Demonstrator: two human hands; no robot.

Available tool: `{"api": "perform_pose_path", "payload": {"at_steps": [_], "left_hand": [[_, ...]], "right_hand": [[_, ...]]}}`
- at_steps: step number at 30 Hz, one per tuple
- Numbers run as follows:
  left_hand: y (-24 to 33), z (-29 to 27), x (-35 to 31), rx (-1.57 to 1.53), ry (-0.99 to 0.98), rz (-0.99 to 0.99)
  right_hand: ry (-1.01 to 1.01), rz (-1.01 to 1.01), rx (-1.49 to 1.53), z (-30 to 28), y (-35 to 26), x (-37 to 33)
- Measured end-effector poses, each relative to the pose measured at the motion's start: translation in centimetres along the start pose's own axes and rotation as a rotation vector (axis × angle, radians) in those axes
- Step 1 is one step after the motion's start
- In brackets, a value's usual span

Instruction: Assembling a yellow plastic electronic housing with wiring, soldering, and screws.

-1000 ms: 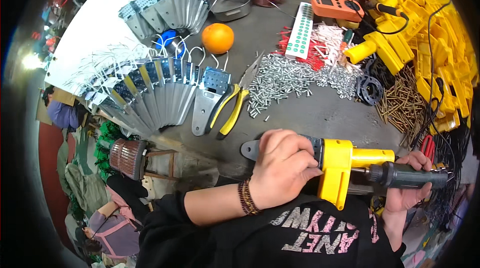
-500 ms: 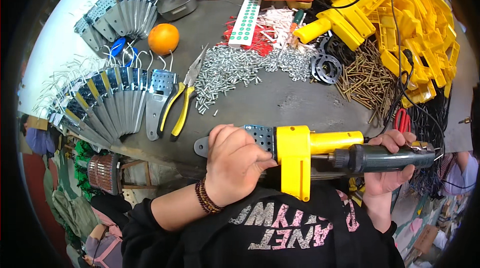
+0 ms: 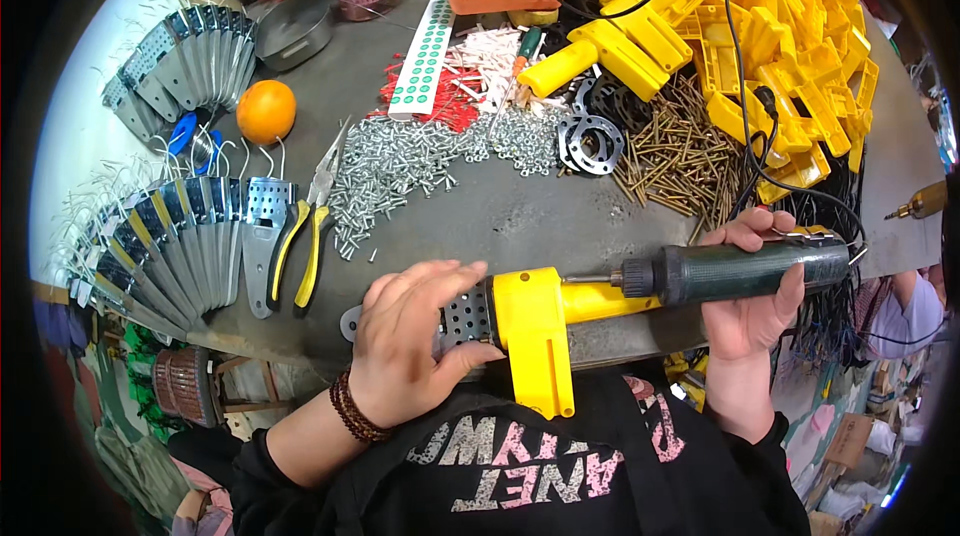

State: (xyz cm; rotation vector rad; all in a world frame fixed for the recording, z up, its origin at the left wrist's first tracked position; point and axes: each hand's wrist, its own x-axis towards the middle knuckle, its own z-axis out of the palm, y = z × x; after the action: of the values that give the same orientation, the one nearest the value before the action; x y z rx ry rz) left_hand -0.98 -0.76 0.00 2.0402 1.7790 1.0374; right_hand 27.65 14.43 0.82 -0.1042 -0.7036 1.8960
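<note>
My left hand [image 3: 408,336] is closed around a perforated metal blade [image 3: 466,319], thumb below and fingers over the top. The blade's rounded grey end shows past my knuckles. A yellow plastic housing [image 3: 532,336] is joined to the blade, with a yellow tubular handle [image 3: 610,304] running right. My right hand [image 3: 748,306] grips a dark green electric screwdriver [image 3: 745,274] from beneath, level above the handle. Its bit [image 3: 588,279] points left at the housing's upper part; whether it touches a screw I cannot tell.
Silver screws [image 3: 385,176], brown long screws [image 3: 680,141] and black-and-silver rings [image 3: 592,144] lie beyond my hands. Yellow-handled pliers [image 3: 312,226] and fanned metal blades [image 3: 165,246] are at left, near an orange [image 3: 266,112]. Yellow housings [image 3: 770,66] are heaped right, with a black cable across them.
The screwdriver has moved from the near side of the yellow handle to above it. My left fingers have loosened from a tight curl and lie straighter over the blade. The whole view has shifted.
</note>
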Motion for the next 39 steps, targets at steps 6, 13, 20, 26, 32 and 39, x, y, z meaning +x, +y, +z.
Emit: {"api": "perform_pose_path", "payload": {"at_steps": [6,13,20,26,32,39], "left_hand": [[-0.2,0.1,0.3,0.019,-0.005,0.017],[-0.2,0.1,0.4,0.007,-0.002,-0.002],[-1.1,-1.3,3.1,-0.013,-0.205,0.126],[-2.4,-0.3,4.0,-0.119,-0.268,0.158],[-2.7,-0.1,4.6,-0.146,-0.315,0.133],[-2.5,-0.2,4.8,-0.136,-0.33,0.133]], "right_hand": [[0.046,0.044,0.026,-0.3,0.4,1.1],[0.083,0.1,0.083,-0.9,0.5,1.9],[0.102,0.116,0.055,-0.6,0.5,2.1],[0.13,0.134,0.169,-1.7,0.8,2.2],[-0.004,0.23,0.365,-3.3,1.5,3.4],[0.026,0.262,0.315,-2.6,1.8,3.3]]}}
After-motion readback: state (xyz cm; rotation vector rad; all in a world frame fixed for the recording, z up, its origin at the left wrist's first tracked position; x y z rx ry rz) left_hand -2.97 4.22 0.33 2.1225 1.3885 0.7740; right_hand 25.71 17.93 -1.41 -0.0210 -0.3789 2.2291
